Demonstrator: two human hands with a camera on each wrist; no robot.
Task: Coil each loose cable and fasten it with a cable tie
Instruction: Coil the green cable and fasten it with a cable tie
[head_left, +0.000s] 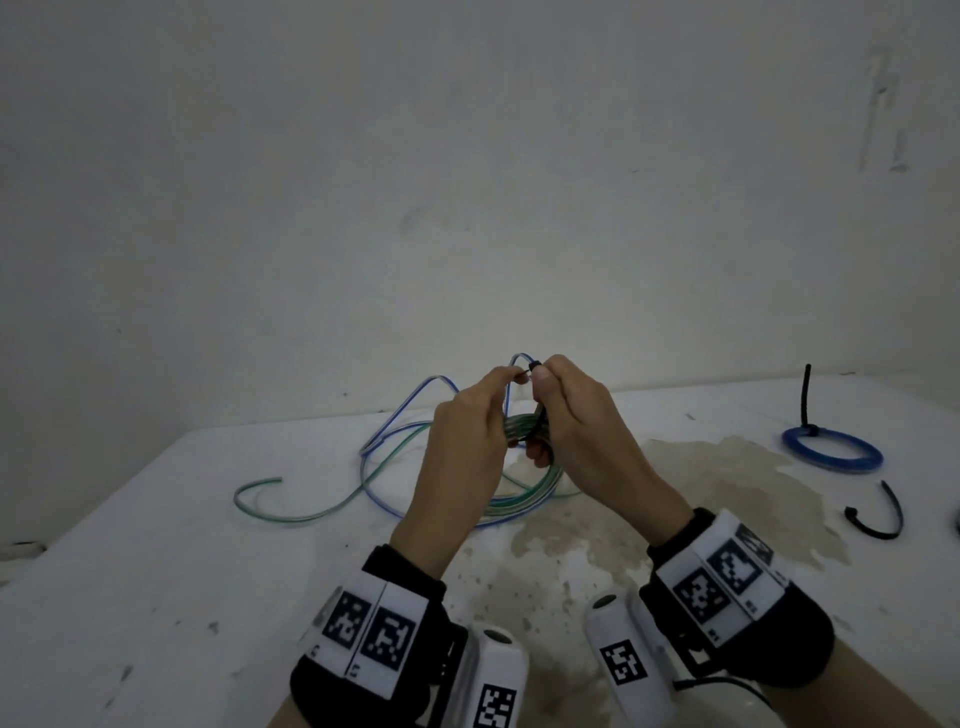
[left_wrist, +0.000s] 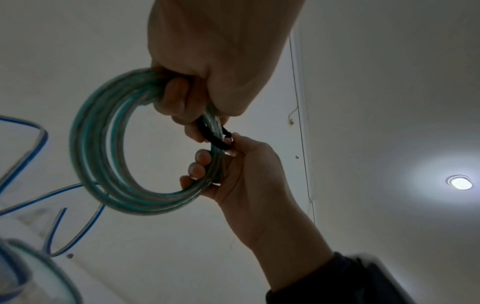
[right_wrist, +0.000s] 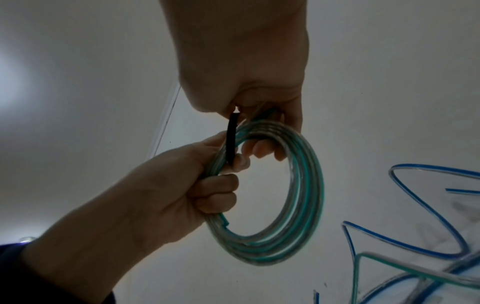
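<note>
Coil, green cable (left_wrist: 109, 156): both your hands grasp it above the table. Left hand (head_left: 467, 436) fingers curl round the bundle; right hand (head_left: 566, 415) pinches the black cable tie (left_wrist: 213, 133) wrapped beside them. Keep strands bunched while cinching. Beyond your fingertips: loose blue cable (head_left: 395, 415), uncoiled.

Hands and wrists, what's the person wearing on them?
Both hands, left hand and right hand, are bare. Each wrist carries a black strap with white panels printed with black square codes, plus a white camera unit. A thin black cable runs from the right one.
</note>
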